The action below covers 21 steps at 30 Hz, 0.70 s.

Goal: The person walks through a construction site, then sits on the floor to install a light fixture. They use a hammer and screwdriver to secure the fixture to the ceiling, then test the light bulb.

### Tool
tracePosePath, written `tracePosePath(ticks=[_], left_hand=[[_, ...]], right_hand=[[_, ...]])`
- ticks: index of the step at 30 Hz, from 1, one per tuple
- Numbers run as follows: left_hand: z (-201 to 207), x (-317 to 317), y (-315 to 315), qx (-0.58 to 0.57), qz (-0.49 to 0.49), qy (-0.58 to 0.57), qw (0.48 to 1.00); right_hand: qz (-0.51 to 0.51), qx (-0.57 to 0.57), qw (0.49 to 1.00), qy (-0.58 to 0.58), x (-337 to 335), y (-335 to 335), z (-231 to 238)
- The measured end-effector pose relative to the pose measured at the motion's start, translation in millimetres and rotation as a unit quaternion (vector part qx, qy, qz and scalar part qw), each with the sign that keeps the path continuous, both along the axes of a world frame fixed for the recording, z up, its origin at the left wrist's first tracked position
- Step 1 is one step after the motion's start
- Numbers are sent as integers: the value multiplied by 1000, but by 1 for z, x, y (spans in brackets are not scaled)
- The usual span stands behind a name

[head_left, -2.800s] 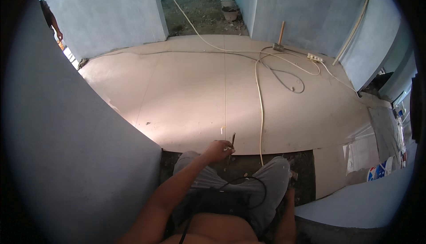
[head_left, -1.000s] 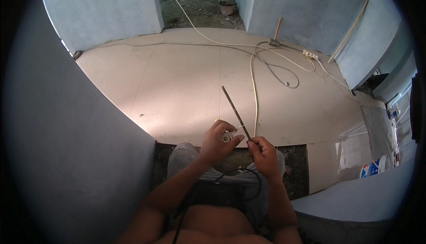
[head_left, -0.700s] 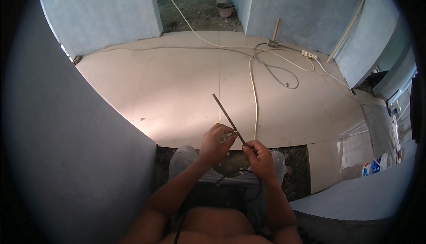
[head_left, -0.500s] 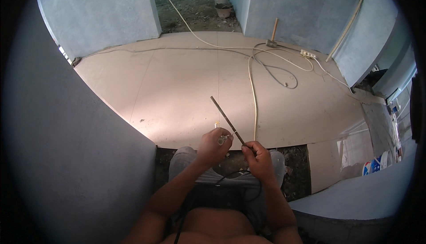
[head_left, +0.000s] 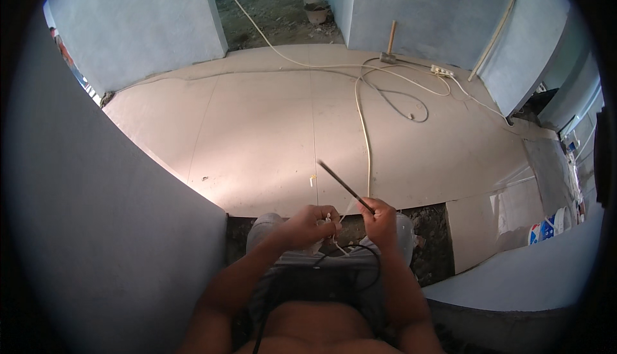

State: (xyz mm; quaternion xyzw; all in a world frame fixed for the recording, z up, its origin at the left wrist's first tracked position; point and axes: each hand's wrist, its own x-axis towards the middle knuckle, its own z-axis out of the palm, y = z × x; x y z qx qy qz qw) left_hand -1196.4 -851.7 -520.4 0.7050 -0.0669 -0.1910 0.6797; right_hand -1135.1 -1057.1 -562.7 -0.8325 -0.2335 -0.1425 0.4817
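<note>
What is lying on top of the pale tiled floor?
On the tiled floor lie a pale cable, a dark looped cord, a power strip and a hammer. What lies under the tiles is covered.

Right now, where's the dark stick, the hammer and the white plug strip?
dark stick [head_left: 339,184], head view, middle of its shaft.
hammer [head_left: 389,40], head view, wooden handle.
white plug strip [head_left: 441,70], head view, its top.

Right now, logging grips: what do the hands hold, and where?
Right hand grips a thin dark rod by its near end; left hand pinches something small and pale, unclear.
</note>
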Motion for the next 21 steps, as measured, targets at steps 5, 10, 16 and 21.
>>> tracePosePath(ticks=[5,10,16,21], left_hand=[[-12,0,16,312,151,-105,932],[-15,6,58,238,285,-108,922],[3,17,43,-123,214,34,968],[2,25,31,-427,152,19,891]], right_hand=[[63,-162,962,210,7,-38,20],[104,-232,928,273,8,-81,25],[105,-23,956,272,12,-37,30],[250,212,850,412,-3,49,41]])
